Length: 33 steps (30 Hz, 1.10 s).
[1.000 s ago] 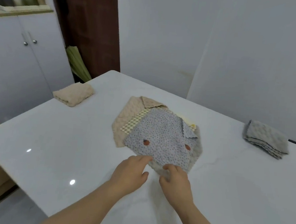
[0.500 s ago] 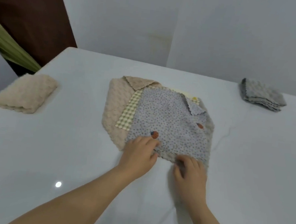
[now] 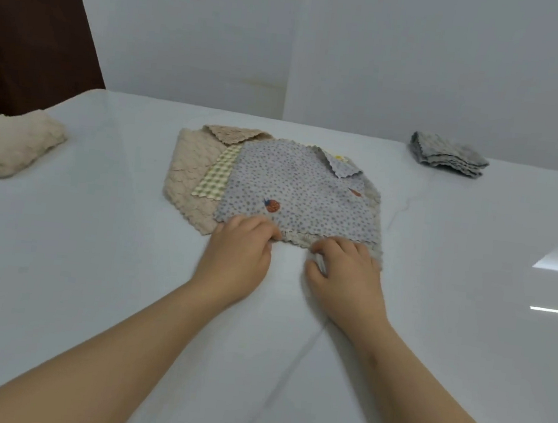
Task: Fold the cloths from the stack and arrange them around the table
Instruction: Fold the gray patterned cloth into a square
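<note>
A loose stack of cloths lies in the middle of the white table [image 3: 93, 260]. On top is a blue dotted cloth [image 3: 294, 185] with strawberry prints, its far right corner turned over. Under it show a green checked cloth [image 3: 215, 177], a beige textured cloth [image 3: 189, 167] and a grey cloth edge [image 3: 302, 239]. My left hand [image 3: 238, 255] pinches the near left edge of the blue cloth. My right hand [image 3: 343, 273] rests with curled fingers on the near right edge of the stack; what it grips is hidden.
A folded cream cloth [image 3: 9, 145] sits at the table's left side. A folded grey cloth [image 3: 448, 157] lies at the far right. White walls stand behind the table, with a dark brown panel [image 3: 31, 30] at the far left.
The camera moved closer and turned right. Both hands slid onto the stack's near edge, fingers curling on it, and the blue cloth's near edge shifted slightly.
</note>
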Motion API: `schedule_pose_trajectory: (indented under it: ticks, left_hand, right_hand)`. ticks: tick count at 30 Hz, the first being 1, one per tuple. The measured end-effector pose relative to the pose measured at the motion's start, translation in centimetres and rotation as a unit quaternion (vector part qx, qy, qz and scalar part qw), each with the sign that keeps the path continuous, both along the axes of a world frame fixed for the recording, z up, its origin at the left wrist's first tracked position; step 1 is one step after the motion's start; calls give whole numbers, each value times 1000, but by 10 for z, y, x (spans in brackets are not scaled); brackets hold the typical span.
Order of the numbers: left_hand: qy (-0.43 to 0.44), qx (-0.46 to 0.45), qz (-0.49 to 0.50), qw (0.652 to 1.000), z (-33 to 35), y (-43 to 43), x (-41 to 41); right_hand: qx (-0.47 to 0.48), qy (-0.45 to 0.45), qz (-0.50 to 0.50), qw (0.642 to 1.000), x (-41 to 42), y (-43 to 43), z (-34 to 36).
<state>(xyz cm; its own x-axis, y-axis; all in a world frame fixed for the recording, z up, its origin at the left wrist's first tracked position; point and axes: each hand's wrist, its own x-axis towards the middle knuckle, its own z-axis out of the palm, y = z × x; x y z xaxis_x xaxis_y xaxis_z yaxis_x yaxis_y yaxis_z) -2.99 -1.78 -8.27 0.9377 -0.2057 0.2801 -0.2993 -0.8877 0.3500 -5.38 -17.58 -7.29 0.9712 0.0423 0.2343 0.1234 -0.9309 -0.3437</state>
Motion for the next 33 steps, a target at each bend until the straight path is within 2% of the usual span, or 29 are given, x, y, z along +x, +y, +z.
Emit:
schedule_pose_trajectory:
  ticks: [7, 13, 19, 24, 33]
  left_hand:
    - [2, -15, 11, 1000, 8, -2, -7]
    - [-12, -12, 42, 999, 11, -5, 2]
    - [20, -26, 77, 997, 15, -7, 17]
    - [3, -52, 61, 997, 12, -5, 19]
    - [-33, -87, 57, 994, 9, -3, 24]
  right_hand:
    - [13, -31, 4, 999, -6, 2, 0]
    - [82, -40, -14, 996, 1, -2, 1]
    - [94, -43, -26, 994, 14, -3, 1]
    - [151, -42, -29, 987, 19, -8, 2]
    - [144, -35, -19, 989, 20, -9, 1]
